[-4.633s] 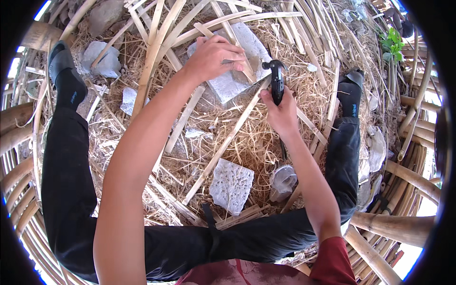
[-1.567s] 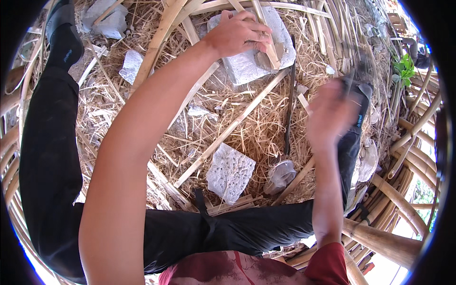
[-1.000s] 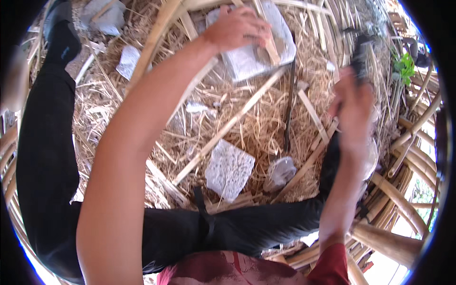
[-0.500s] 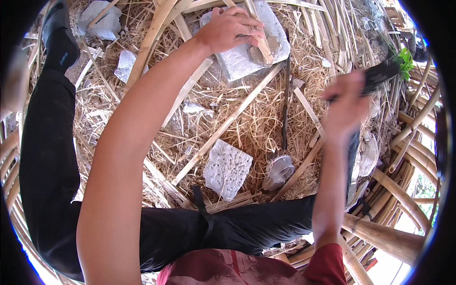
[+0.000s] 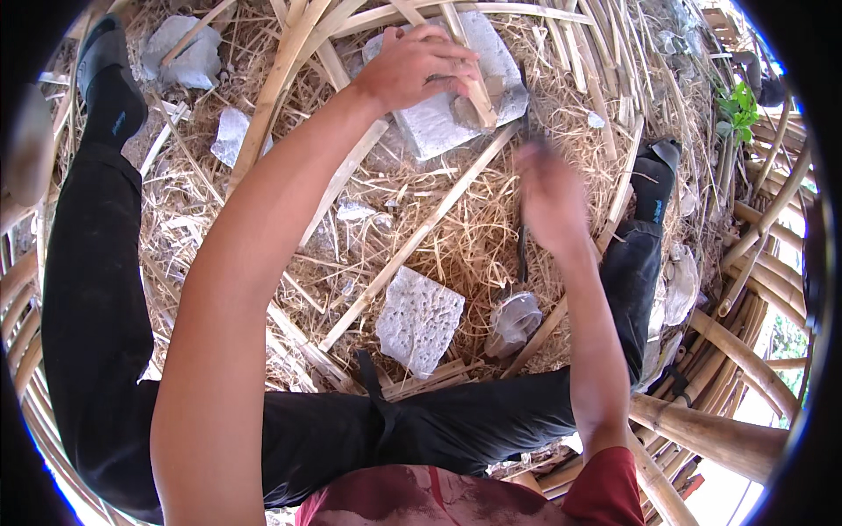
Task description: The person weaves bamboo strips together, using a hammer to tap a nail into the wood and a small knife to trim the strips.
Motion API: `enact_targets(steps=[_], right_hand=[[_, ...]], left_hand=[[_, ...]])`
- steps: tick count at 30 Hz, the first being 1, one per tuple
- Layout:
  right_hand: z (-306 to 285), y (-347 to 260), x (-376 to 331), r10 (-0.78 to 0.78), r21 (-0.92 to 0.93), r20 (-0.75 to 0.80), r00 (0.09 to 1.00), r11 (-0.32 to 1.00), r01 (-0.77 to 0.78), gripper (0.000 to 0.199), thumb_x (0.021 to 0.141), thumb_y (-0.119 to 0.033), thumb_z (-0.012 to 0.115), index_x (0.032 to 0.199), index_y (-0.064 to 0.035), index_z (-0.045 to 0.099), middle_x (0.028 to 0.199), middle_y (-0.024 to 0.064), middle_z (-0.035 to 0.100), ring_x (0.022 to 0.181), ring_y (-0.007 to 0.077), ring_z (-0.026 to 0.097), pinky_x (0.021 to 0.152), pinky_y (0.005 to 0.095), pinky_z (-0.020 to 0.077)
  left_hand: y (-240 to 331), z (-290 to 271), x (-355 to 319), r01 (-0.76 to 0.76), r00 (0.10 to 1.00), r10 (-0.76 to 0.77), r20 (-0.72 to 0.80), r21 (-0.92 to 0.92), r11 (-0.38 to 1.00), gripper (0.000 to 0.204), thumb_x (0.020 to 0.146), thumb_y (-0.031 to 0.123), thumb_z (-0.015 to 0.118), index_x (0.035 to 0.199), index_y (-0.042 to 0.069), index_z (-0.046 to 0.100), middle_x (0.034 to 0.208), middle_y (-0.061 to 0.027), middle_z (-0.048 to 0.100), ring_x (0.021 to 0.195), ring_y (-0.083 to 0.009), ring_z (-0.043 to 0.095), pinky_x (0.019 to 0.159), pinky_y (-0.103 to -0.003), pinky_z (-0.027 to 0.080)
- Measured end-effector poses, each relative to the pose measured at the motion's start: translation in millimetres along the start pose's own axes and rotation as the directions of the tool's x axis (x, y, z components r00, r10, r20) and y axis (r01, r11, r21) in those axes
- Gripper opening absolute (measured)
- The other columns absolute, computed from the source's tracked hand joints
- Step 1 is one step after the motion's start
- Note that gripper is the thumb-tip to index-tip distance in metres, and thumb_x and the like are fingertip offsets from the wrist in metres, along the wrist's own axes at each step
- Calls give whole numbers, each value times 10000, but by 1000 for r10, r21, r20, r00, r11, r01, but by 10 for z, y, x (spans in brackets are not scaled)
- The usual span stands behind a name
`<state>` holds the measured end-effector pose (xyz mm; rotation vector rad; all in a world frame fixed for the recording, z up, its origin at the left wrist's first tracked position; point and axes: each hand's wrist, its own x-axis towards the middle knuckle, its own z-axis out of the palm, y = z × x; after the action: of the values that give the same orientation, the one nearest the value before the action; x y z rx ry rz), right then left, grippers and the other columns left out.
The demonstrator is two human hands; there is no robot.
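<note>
My left hand [image 5: 419,66] is closed round a split bamboo strip [image 5: 479,98], whose near end rests on a flat pale stone block [image 5: 430,131]. My right hand [image 5: 554,197] is smeared by motion, just right of the block and over the straw. It grips a dark, broad-bladed tool that looks like a machete; the blade is mostly lost in the blur now. A thin dark rod [image 5: 524,250] lies on the straw below that hand.
Straw-like shavings [image 5: 438,241] cover the ground between my legs. A pitted stone [image 5: 421,322] and a crumpled clear plastic cup [image 5: 514,323] lie near me. Long bamboo strips [image 5: 279,96] cross at upper left; bamboo poles [image 5: 710,434] stand at right. A green plant [image 5: 738,112] grows at far right.
My right hand has swung left with the dark tool, from out at the right to beside the stone block. The left hand still holds the bamboo strip in nearly the same place.
</note>
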<state>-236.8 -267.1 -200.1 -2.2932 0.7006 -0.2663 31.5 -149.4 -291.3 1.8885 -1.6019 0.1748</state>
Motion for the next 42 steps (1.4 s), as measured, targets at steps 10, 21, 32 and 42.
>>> enact_targets(steps=[10,21,32,42], right_hand=[[-148,-287,161,77,158,-92,993,985,-62,364,1069,-371,572,1001,-14,588,644,-25,521,522,101,516,475,277,430],[-20,-138,88,179,121,46,983,976,-184,334,1072,-368,574,944,-59,576,677,-3,530,503,95,512,452,261,409],[-15,-77,132,72,-430,197,978,903,20,368,1086,-367,514,975,-28,606,718,32,590,589,126,570,571,365,519],[47,-19,108,208,-242,262,942,959,-145,411,1064,-381,562,985,20,602,723,35,606,588,146,588,563,352,523]], left_hand=[[-81,-17,-68,25,998,-26,60,12,1000,316,924,514,694,1171,347,801,1399,162,674,1349,-199,495,1039,-478,309],[-34,-22,-66,14,998,-14,61,-12,1000,369,945,578,644,1186,343,794,1397,151,675,1349,-196,499,1048,-503,314],[-84,-1,-16,26,997,-17,80,-107,994,377,967,550,644,1207,297,787,1415,124,666,1377,-223,485,1157,-571,321],[1,-43,30,17,998,-16,58,-4,1000,342,967,525,644,1233,351,771,1420,135,663,1394,-203,488,1084,-494,374]])
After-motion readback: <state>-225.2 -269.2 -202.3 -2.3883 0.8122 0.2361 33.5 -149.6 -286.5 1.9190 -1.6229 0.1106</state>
